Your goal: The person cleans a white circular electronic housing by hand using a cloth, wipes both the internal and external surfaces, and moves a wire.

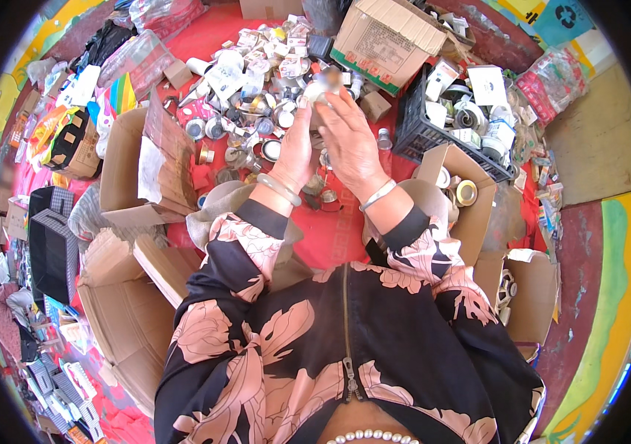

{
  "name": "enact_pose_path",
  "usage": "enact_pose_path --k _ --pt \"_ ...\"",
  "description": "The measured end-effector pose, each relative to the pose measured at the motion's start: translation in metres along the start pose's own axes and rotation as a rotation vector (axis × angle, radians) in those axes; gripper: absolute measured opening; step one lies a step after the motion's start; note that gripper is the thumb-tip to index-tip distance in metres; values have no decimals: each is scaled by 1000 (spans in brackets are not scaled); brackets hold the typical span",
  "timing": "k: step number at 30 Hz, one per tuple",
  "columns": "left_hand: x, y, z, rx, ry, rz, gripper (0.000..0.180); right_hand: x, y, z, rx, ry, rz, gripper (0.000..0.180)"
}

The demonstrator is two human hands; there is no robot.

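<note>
Both my hands are raised in front of me over a heap of small scrap parts. Between them is a white rounded item (321, 90) with a blurred brownish end; I cannot make out its kind. My left hand (296, 148) presses against its left side, the fingers pointing away from me. From the right, my right hand (348, 137) lies over it with the fingers bent together, hiding much of it. Just beyond and to the left spreads the heap of white and metal round parts (260, 70) on a red cloth (323, 240).
A black crate (434, 137) of white parts stands at the right, behind an open carton (478, 192) with round pieces. The big carton (382, 44) leans at the back. Open cartons (125, 155) line the left, near a dark box (53, 255).
</note>
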State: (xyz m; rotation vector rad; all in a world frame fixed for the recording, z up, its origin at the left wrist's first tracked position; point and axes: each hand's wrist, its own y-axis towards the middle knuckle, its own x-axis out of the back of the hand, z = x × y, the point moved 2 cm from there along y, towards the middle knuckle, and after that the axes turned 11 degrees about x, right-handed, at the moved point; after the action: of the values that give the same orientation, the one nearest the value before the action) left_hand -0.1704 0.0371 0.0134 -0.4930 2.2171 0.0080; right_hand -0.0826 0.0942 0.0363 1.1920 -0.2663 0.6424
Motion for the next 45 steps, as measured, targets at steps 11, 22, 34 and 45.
enact_pose_path --k 11,22,34,45 --pt "-9 -11 -9 -447 716 187 63 12 29 -48 -518 142 198 34" --pt "11 -3 -5 -226 518 4 54 -3 21 15 70 -276 199 42" --pt "-2 -1 -5 -18 -130 22 54 -14 5 -33 -599 680 -237 39" --pt "-1 -4 -12 121 -202 110 50 -3 34 -19 -327 95 -109 33"
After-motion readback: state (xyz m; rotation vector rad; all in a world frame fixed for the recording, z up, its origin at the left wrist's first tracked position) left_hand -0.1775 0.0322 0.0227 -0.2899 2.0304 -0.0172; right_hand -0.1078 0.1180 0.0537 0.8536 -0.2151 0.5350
